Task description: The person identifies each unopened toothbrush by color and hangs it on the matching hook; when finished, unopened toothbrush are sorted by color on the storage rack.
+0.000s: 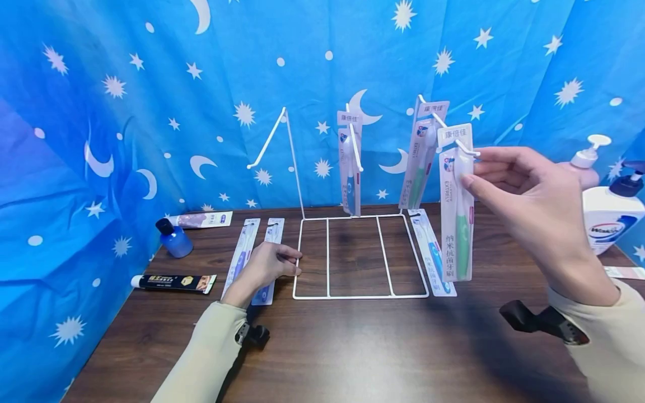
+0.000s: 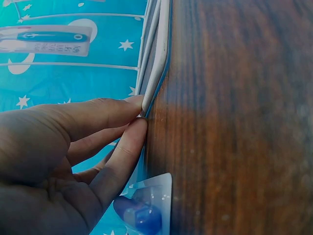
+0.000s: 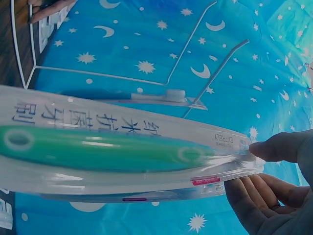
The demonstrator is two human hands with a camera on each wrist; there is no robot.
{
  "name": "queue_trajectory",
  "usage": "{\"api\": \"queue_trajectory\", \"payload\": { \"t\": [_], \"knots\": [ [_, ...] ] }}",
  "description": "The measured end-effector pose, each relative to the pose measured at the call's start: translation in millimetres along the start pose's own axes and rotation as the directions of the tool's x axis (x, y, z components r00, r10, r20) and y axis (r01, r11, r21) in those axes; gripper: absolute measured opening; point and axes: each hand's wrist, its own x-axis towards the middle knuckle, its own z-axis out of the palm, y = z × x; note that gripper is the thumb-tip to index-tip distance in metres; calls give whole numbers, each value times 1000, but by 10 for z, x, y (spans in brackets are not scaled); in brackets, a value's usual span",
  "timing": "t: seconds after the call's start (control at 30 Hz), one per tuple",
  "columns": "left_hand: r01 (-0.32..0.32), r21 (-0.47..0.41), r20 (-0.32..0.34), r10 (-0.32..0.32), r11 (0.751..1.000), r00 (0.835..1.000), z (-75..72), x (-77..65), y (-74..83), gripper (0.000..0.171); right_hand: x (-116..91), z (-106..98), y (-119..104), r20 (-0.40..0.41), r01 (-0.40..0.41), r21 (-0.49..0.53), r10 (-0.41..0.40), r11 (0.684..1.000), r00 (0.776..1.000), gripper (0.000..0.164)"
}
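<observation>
My right hand (image 1: 536,196) pinches the edge of a packaged green toothbrush (image 1: 462,235) between thumb and fingers. The pack is upright, and the tip of the rack's right hook (image 1: 468,150) shows in front of its top card, seemingly through the hole. Behind it on that hook hangs another green toothbrush pack (image 1: 420,162). A blue toothbrush pack (image 1: 349,168) hangs from the middle hook, while the left hook (image 1: 267,137) is bare. My left hand (image 1: 264,266) pinches the left base wire of the white wire rack (image 2: 155,73) between thumb and finger.
Two purple-blue toothbrush packs (image 1: 242,252) lie left of the rack, and a blue one (image 1: 434,254) lies right. Toothpaste tubes (image 1: 173,282) and a blue bottle (image 1: 175,239) are at the left. Pump bottles (image 1: 610,215) stand at the right. A starry blue curtain (image 1: 302,56) hangs behind.
</observation>
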Motion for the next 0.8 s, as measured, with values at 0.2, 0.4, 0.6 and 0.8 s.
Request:
{"api": "queue_trajectory", "payload": {
  "t": [0.2,0.4,0.6,0.8],
  "knots": [
    [-7,2,0,7,1000,1000,-1,5,9,30,66,68,31,-10,2,41,-1,999,1000,42],
    [0,5,2,0,1000,1000,-10,1,4,29,150,165,107,-45,26,55,-24,998,999,41],
    [-9,7,2,9,1000,1000,-14,7,3,30,221,256,183,-75,51,85,-45,995,996,40],
    [-11,-4,-1,11,1000,1000,-9,-8,10,30,256,323,239,-97,40,45,-36,998,995,42]
  ]
}}
